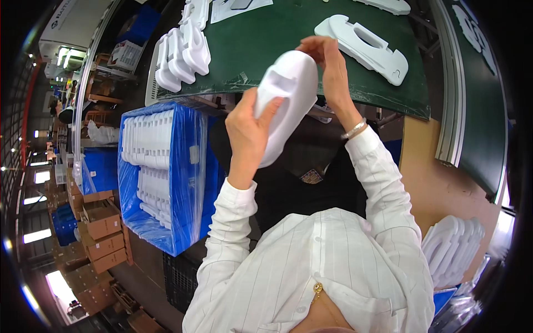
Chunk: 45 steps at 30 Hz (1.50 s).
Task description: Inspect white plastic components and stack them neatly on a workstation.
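A white moulded part [286, 97] is held up over the near edge of the green table [277, 33], above the lap. The left hand [250, 130] is closed on the part's lower left side, thumb laid over its face. The right hand [327, 64] is pinched on the upper right edge, with a bracelet [355, 129] at the wrist. A flat white tray piece [363, 44] lies on the table just beyond the right hand. Stacked white parts [180, 53] sit at the table's left corner. A blue bin [161, 166] filled with more white parts stands to the left, below the table.
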### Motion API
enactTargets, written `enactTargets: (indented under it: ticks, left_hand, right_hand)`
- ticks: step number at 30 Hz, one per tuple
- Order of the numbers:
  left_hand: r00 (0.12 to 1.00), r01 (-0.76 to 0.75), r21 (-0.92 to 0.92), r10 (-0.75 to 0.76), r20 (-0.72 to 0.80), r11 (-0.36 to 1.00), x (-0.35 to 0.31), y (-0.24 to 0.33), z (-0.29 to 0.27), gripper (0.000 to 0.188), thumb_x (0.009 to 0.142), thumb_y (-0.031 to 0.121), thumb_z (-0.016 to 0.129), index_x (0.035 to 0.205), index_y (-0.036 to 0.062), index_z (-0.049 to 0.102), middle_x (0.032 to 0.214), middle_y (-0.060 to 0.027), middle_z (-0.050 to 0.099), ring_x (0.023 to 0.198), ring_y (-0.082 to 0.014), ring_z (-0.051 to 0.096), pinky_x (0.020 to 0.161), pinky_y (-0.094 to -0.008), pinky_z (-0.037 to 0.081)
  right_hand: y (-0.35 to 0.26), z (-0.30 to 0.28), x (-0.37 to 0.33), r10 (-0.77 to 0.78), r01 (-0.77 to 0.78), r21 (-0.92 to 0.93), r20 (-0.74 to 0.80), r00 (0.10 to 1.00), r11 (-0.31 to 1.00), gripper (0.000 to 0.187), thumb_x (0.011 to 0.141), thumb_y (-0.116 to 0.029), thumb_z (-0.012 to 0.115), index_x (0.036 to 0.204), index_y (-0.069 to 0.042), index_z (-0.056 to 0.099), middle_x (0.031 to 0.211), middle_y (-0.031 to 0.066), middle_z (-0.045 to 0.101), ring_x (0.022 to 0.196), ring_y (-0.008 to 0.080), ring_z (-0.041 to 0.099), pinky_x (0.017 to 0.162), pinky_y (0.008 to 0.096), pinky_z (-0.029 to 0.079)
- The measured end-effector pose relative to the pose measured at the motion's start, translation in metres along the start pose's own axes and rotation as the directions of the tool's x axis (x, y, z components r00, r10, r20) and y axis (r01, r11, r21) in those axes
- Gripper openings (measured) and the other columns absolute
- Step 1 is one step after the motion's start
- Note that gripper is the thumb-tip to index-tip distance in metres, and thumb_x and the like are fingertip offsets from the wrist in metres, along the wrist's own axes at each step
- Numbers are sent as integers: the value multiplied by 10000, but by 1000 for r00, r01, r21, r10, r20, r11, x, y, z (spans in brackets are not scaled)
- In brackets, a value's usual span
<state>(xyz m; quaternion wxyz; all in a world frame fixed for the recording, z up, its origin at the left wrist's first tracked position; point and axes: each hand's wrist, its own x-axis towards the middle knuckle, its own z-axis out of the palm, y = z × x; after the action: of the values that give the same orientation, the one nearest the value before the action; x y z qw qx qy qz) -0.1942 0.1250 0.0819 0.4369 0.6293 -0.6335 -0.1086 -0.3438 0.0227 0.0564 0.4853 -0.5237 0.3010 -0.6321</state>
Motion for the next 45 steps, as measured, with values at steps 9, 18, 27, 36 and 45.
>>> enactTargets:
  ticks: [9,18,27,36,45]
  left_hand:
    - [936,349,-550,-306,171,759,12,-29,4,349,921,354,607,926,9,551,612,15,507,523,-49,495,451,-189,344]
    - [666,709,-676,-125,735,-200,16,-36,16,586,871,662,451,793,85,513,569,20,409,460,-105,388,457,-242,359]
    - [747,599,-776,-213,630,-197,24,-8,57,562,845,672,481,860,113,540,550,54,420,437,-57,398,409,-184,346]
    - [523,798,-600,564,639,-61,-31,179,151,671,958,562,331,1233,-31,482,1201,-190,569,1166,-289,526,1066,-436,353]
    - [312,820,-407,281,908,403,-65,125,184,319,992,291,451,1026,14,604,1033,-129,661,979,-224,630,878,-340,487]
  right_hand:
    - [21,14,-66,243,-243,-20,9,970,970,400,962,-233,529,1261,12,431,1099,80,556,964,105,524,834,253,437]
    - [51,-3,-50,491,-464,-221,83,867,858,387,984,-340,479,1140,11,521,942,49,605,822,83,558,700,237,473]
    - [-56,-15,-152,-157,204,-926,160,974,318,667,718,-257,702,1259,34,444,1249,254,508,1218,401,469,998,469,396]
    - [-228,-178,-219,-419,-96,-961,-201,885,259,451,654,76,673,1089,-25,610,1102,153,641,961,299,648,801,366,531]
    - [-410,-480,-432,-586,-641,-730,-420,693,-235,454,796,-218,725,1181,-26,580,1131,107,647,1065,229,602,923,318,447]
